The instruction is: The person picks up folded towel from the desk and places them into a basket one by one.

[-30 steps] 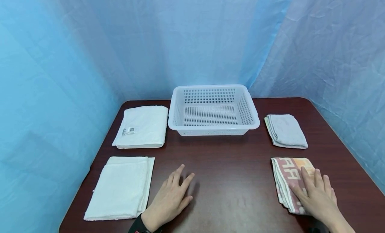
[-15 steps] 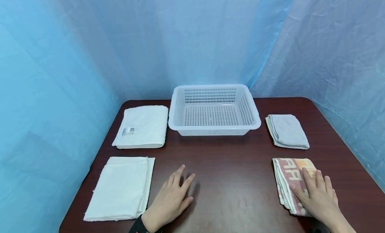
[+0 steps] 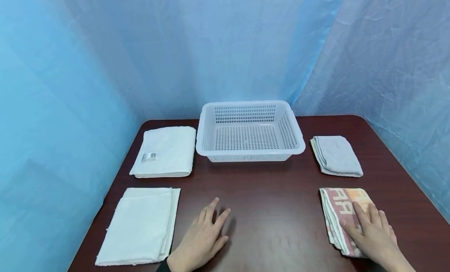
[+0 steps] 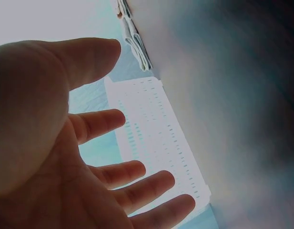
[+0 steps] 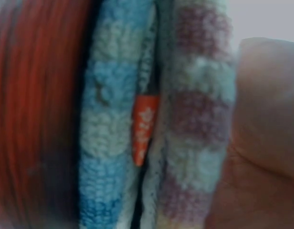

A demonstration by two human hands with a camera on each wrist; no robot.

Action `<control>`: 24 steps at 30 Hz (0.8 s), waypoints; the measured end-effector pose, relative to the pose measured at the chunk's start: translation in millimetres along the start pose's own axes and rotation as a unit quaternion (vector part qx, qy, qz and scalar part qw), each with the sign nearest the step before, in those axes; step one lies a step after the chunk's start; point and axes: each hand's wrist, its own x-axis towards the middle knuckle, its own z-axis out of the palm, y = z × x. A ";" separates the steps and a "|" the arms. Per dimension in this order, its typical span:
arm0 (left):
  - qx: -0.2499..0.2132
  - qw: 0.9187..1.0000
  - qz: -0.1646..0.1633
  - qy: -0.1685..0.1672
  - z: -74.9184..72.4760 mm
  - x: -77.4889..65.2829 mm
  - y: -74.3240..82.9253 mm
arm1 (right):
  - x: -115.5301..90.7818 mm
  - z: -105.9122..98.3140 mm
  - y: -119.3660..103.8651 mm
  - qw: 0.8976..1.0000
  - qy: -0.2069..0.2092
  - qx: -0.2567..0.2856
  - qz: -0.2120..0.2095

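My right hand (image 3: pixel 376 237) rests with its fingers extended on the right part of a folded pink, cream and orange patterned towel (image 3: pixel 337 213). Seen close in the right wrist view, the layered edges of this towel (image 5: pixel 199 119) show blue and mauve stripes, with a small red tag (image 5: pixel 146 124) between the layers. Near the front of the table, my left hand (image 3: pixel 202 242) is spread palm down and holds nothing. A folded white towel (image 3: pixel 140 225) lies just to its left. The left wrist view shows its palm and parted fingers (image 4: pixel 101 126).
A white perforated plastic basket (image 3: pixel 250 152) stands at the back middle of the dark brown table (image 3: pixel 260 209). Left of it lies a folded white towel with a label (image 3: pixel 168 151); to the right, a folded pale grey towel (image 3: pixel 337 155). Blue curtains (image 3: pixel 225 49) surround the table.
The head view has tilted slightly, so everything sits a little lower in it. Both hands keep nearly the same places, the right one on the patterned towel.
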 end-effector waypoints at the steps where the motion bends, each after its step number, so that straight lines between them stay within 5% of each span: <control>1: 0.002 1.000 0.001 0.005 0.5 -0.2 -0.2 | 0.5 -0.1 0.4 1.000 -0.008 0.000 0.003; 8: 0.001 1.000 0.002 0.019 2.8 -0.2 -2.1 | 2.0 1.7 2.6 1.000 -0.018 -0.003 0.005; 14: -0.008 1.000 -0.004 0.010 2.6 0.9 -2.2 | 2.5 2.0 2.6 1.000 0.015 -0.015 -0.016; 24: -0.008 1.000 -0.009 -0.006 3.1 -0.2 -0.2 | 1.8 1.7 0.7 1.000 -0.004 -0.022 -0.009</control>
